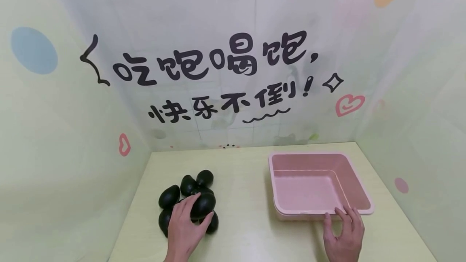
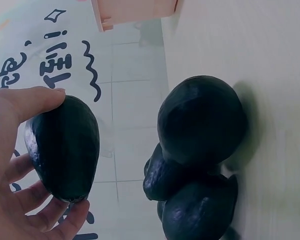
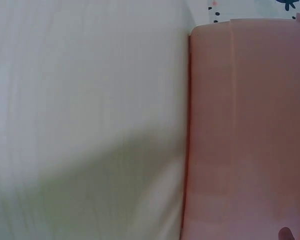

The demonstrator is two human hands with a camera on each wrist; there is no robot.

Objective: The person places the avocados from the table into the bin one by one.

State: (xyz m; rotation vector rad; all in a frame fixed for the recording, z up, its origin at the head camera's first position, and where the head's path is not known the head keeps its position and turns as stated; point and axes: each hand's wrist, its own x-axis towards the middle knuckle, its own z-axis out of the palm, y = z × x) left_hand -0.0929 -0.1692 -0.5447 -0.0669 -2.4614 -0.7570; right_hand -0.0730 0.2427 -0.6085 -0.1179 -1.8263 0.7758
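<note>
In the head view, my left hand grips a dark green avocado above a cluster of others. The left wrist view shows this held avocado between thumb and curled fingers, apart from the avocados beside it. At the right, my right hand holds the near rim of a pink plastic bin, its fingers over the edge and its thumb at the outer side. Only one fingertip shows in the right wrist view, against the bin's outer wall.
Several more avocados lie close together on the left of the pale wooden table. Bare tabletop separates them from the bin. Printed fabric walls enclose the table at the back and both sides.
</note>
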